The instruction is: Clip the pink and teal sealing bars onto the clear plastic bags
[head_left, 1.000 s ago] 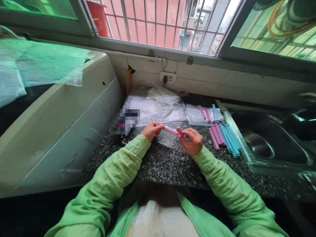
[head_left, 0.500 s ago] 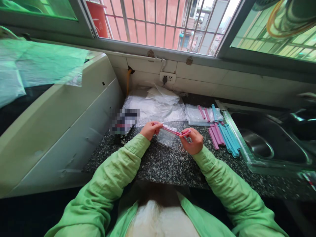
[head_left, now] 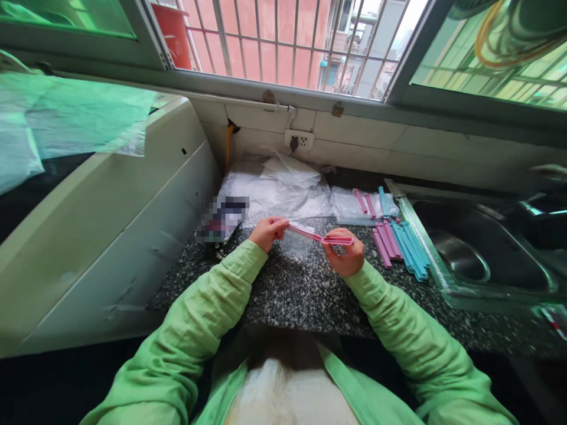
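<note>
Both hands hold a small clear plastic bag [head_left: 297, 247] above the speckled black countertop [head_left: 292, 289]. My left hand [head_left: 266, 231] pinches the bag's left top edge together with the left end of a pink sealing clip [head_left: 319, 236]. My right hand [head_left: 344, 255] grips the clip's right end, which sticks out past the fingers. The clip runs along the top of the bag. The bag hangs down between the hands.
Pink and blue clips [head_left: 401, 242] lie in a row to the right, beside a steel sink [head_left: 469, 254]. Behind them lies a bag with clips [head_left: 365, 205], and a heap of clear bags [head_left: 279, 189] under a wall socket [head_left: 295, 140]. A white appliance [head_left: 97, 218] stands left.
My right hand has drawn the pink clip rightward, so more of its end now sticks out past the fingers. The left hand has stayed on the bag's left edge.
</note>
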A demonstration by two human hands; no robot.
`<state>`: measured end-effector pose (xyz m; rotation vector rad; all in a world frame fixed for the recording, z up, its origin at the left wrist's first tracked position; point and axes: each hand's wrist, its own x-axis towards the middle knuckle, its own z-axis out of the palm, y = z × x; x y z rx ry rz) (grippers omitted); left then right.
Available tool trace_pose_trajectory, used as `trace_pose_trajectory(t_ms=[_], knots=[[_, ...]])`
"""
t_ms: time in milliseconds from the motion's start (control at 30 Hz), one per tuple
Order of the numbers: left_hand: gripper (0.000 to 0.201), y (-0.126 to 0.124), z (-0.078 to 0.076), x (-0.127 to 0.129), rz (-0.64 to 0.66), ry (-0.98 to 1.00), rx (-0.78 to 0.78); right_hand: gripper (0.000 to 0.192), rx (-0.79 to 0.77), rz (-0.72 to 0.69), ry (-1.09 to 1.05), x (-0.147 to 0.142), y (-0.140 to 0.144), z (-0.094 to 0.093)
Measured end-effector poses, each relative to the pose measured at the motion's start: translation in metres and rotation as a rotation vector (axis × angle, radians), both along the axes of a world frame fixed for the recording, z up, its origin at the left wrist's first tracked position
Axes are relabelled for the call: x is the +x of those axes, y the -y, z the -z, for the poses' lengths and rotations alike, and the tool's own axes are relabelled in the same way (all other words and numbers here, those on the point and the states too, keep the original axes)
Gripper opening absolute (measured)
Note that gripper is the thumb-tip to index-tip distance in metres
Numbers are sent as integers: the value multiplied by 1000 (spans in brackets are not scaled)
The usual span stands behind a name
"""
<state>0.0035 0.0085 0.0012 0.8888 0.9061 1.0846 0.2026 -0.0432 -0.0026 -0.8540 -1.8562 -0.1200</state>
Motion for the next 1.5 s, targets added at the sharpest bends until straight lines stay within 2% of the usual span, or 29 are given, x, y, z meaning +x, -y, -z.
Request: trace_pose_trajectory(t_ms=[500, 1000, 1500], knots=[[34, -1, -2, -3, 1, 58, -18, 9, -30, -16, -46, -2, 1, -6], [32, 0, -4, -4, 30, 123, -47, 10, -157, -76, -151, -1, 2, -5], [34, 0, -3, -3, 28, 51, -25, 9, -204, -131, -144, 0, -1, -5]])
